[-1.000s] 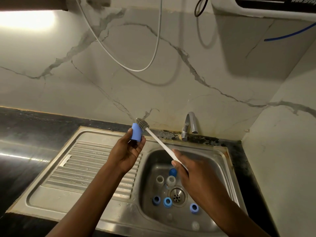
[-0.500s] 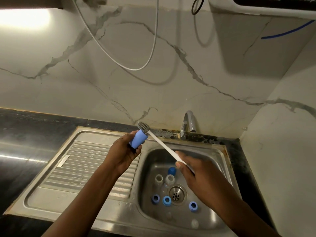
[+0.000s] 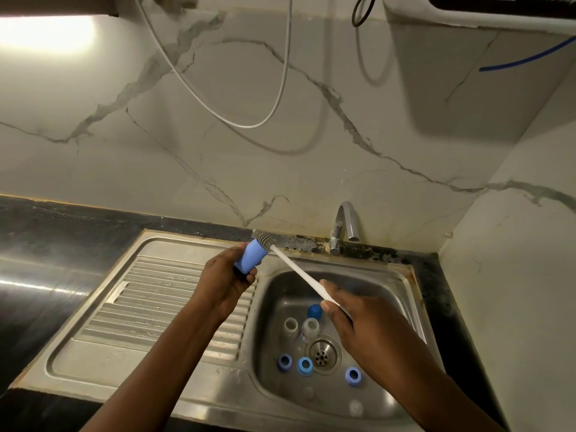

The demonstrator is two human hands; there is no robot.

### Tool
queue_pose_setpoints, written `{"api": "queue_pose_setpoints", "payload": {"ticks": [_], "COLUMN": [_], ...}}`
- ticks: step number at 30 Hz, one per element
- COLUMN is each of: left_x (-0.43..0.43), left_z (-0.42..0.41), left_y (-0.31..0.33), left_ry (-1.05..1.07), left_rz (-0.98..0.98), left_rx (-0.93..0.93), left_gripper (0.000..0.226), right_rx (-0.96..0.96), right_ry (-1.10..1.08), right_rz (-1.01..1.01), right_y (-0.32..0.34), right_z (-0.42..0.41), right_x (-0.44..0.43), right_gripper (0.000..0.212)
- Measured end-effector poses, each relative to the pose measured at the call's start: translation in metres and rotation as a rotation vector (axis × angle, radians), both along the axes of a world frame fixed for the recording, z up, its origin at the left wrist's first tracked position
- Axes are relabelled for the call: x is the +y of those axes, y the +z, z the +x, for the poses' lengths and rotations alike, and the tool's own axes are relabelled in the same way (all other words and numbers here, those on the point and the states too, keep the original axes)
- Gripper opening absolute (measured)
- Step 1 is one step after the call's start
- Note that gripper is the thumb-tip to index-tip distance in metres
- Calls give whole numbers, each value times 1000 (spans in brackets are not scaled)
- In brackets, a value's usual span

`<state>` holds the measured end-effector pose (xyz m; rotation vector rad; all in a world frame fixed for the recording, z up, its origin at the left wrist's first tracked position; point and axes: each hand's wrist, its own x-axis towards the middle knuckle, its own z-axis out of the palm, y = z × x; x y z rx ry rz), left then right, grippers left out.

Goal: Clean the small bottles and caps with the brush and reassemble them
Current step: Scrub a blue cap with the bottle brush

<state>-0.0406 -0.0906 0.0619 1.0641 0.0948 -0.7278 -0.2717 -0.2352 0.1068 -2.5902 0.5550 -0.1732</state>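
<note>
The fingers (image 3: pixel 250 275) of my left hand (image 3: pixel 223 280) curl round a smooth blue bottle (image 3: pixel 252 255) above the ribbed steel drainboard (image 3: pixel 149 294). It is tilted, long axis rising to the right. The brush (image 3: pixel 297 269) has its grey bristled head at the bottle's upper end. Its thin white handle slants down into my right hand (image 3: pixel 367 328), which pinches it over the sink (image 3: pixel 389 288). Blue caps (image 3: pixel 304 365) and clear bottles (image 3: pixel 291 325) lie by the drain (image 3: pixel 322 353).
</note>
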Motion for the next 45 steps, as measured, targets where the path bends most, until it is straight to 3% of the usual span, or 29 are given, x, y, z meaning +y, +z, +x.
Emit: {"api": "queue_pose_setpoints", "payload": {"ticks": [10,14,21,29,39,45], "left_x": [9,10,2,13,-3,4], "left_z": [17,12,5,24,2,15], "left_y": [3,0,2,-1,-2,3], "left_ry": [122,65,-26,118,13,96], "left_rz": [-58,-72,-74,5,51,3], "left_rx": [136,168,167,120,95,146], "left_gripper": [33,29,33,34,25,29], "right_rx": [40,61,5,73,38,44], "right_ry": [47,13,4,61,25,55], "right_rz": [-28,-16,-63,-114,-102,-93], "right_y": [0,-3,4,4,5,6], "right_z": [2,-6,9,4,17,9], "right_x": [10,6,3,13,5,8], "right_gripper": [51,51,50,51,51,52]}}
